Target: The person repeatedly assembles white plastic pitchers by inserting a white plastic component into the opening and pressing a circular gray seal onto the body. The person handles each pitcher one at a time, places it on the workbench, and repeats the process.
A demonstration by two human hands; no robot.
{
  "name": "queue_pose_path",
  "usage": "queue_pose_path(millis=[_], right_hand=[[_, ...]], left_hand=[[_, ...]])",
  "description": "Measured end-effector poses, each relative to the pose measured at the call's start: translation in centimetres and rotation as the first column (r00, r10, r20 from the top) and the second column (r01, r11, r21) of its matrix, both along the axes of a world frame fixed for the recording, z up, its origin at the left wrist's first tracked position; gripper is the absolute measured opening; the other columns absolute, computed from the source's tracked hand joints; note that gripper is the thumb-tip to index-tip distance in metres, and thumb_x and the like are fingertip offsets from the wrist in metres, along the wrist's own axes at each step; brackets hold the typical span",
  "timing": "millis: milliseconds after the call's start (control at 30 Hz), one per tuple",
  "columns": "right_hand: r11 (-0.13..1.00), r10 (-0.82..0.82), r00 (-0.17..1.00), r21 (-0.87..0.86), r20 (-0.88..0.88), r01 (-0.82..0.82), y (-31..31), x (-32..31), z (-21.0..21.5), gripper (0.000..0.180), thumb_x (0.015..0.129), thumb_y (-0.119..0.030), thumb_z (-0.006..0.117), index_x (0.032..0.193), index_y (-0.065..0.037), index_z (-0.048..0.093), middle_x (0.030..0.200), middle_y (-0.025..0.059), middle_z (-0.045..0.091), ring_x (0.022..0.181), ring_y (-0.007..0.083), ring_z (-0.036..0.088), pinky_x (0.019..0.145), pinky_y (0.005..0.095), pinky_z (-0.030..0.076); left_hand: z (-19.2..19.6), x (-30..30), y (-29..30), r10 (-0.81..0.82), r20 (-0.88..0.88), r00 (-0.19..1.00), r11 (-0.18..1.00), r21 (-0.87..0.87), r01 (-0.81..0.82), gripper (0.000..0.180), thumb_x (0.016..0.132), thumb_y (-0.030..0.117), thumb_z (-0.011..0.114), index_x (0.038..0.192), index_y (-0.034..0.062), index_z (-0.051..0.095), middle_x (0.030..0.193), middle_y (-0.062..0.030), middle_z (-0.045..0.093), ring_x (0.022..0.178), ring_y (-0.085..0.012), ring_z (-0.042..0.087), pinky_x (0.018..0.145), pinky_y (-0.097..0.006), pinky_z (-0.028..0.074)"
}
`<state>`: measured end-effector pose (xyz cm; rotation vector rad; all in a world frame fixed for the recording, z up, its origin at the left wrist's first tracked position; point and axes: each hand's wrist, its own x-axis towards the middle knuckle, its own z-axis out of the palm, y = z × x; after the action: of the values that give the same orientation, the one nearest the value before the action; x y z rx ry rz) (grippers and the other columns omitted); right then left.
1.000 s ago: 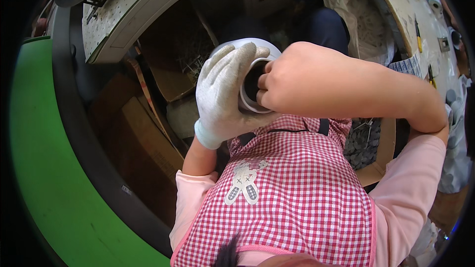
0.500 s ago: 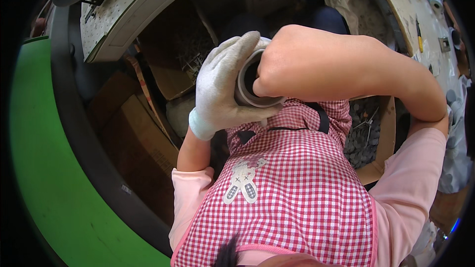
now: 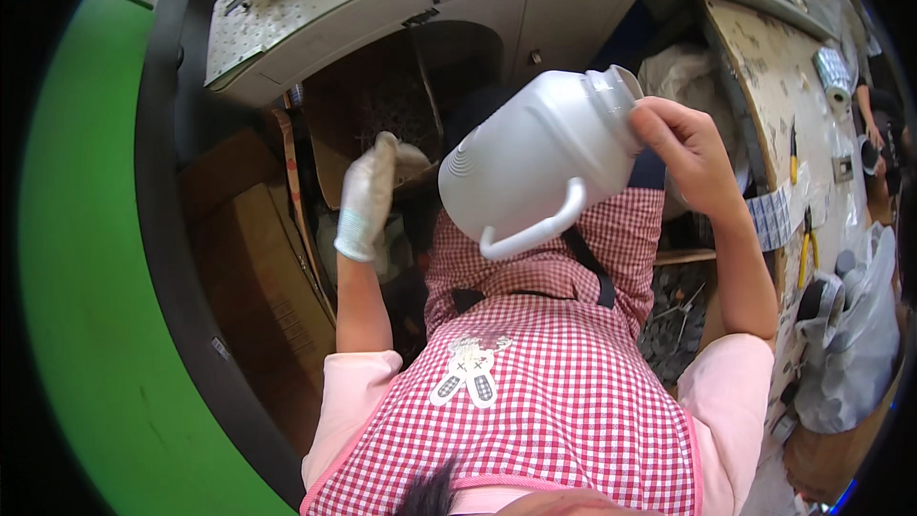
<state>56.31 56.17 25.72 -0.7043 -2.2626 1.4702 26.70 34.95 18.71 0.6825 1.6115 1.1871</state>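
A light grey plastic jug (image 3: 540,158) with a side handle hangs tilted above my lap, its mouth up to the right. My bare right hand (image 3: 683,148) grips the jug by its mouth rim, thumb on the outside. The fingers inside or behind the rim are partly hidden. To the left of the jug, my left hand (image 3: 368,196) wears a white knit glove and is apart from it. Its fingers are spread from one another, with nothing seen in them.
A cardboard box (image 3: 334,134) with thin pale pieces stands under the white cabinet bench (image 3: 382,24). Right lies a worktable (image 3: 740,57) with yellow-handled pliers (image 3: 808,248) and a plastic bag (image 3: 845,363). A box of grey discs (image 3: 673,325) sits beside my lap. Another person's arm (image 3: 871,115) shows far right.
My right hand has come out of the jug's mouth and now holds its rim. The jug has swung right and tipped sideways. My left hand has let go and moved left.
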Motion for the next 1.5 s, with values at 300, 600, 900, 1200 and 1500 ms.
queue_pose_path(millis=[300, 600, 900, 1200, 1500], right_hand=[[0.649, 0.014, 0.997, 0.759, -0.074, 0.047, 4.7, -7.8, 3.7, 0.021, 0.097, -0.022, 0.071, 0.107, -0.004, 0.079, 0.115, 0.0121, 0.073, 0.112, 0.0305, 0.063, 0.103, 0.038, 0.047], [0.602, -0.043, 0.999, 0.798, 0.013, 0.016, 10.8, -42.4, 7.9, 0.073, 0.097, -0.059, 0.062, 0.13, 0.005, 0.062, 0.116, 0.0242, 0.073, 0.109, 0.0338, 0.073, 0.096, 0.0437, 0.056], [0.978, -0.049, 0.902, -0.205, -0.429, -0.044, 16.7, -44.4, 9.3, 0.026, 0.096, -0.014, 0.054, 0.108, 0.006, 0.067, 0.092, 0.0206, 0.077, 0.071, 0.0244, 0.076, 0.059, 0.0366, 0.062], [0.661, -0.735, 0.67, 0.105, -0.109, 0.743, 37.8, -4.3, 6.1, 0.03, 0.102, -0.025, 0.053, 0.087, -0.002, 0.066, 0.069, 0.0061, 0.067, 0.049, 0.0102, 0.057, 0.04, 0.0268, 0.039], [0.467, -0.882, 0.47, 0.234, 0.045, 0.853, 50.4, 3.7, 1.6, 0.025, 0.097, -0.016, 0.051, 0.088, 0.003, 0.063, 0.073, 0.0111, 0.07, 0.048, 0.0106, 0.058, 0.039, 0.0278, 0.041]], left_hand=[[-8.8, 4.4, -0.9, -0.214, 0.768, 0.603, 0.812, 0.483, -0.328, 0.069, 0.094, 0.036, 0.072, 0.148, 0.0004, 0.05, 0.137, -0.0156, 0.064, 0.123, -0.0281, 0.065, 0.105, -0.044, 0.055], [-12.4, 5.8, 2.5, -0.252, 0.889, 0.383, 0.9, 0.361, -0.245, 0.063, 0.088, 0.012, 0.075, 0.145, -0.0011, 0.051, 0.138, -0.0114, 0.063, 0.124, -0.0251, 0.063, 0.11, -0.04, 0.048], [-12.2, 4.6, 2.3, -0.255, 0.876, 0.409, 0.927, 0.342, -0.154, 0.085, 0.08, 0.014, 0.084, 0.153, -0.0035, 0.042, 0.144, -0.0163, 0.059, 0.131, -0.0305, 0.059, 0.113, -0.046, 0.046], [-17.4, 5.6, 5.1, -0.298, 0.921, 0.251, 0.942, 0.327, -0.079, 0.097, 0.072, 0.019, 0.084, 0.153, -0.0072, 0.039, 0.146, -0.0215, 0.058, 0.13, -0.0353, 0.061, 0.113, -0.046, 0.048], [-19.3, 5.6, 6.5, -0.33, 0.897, 0.296, 0.943, 0.326, 0.064, 0.097, 0.07, 0.02, 0.083, 0.153, -0.0093, 0.04, 0.145, -0.0212, 0.059, 0.13, -0.0331, 0.061, 0.112, -0.044, 0.048]])
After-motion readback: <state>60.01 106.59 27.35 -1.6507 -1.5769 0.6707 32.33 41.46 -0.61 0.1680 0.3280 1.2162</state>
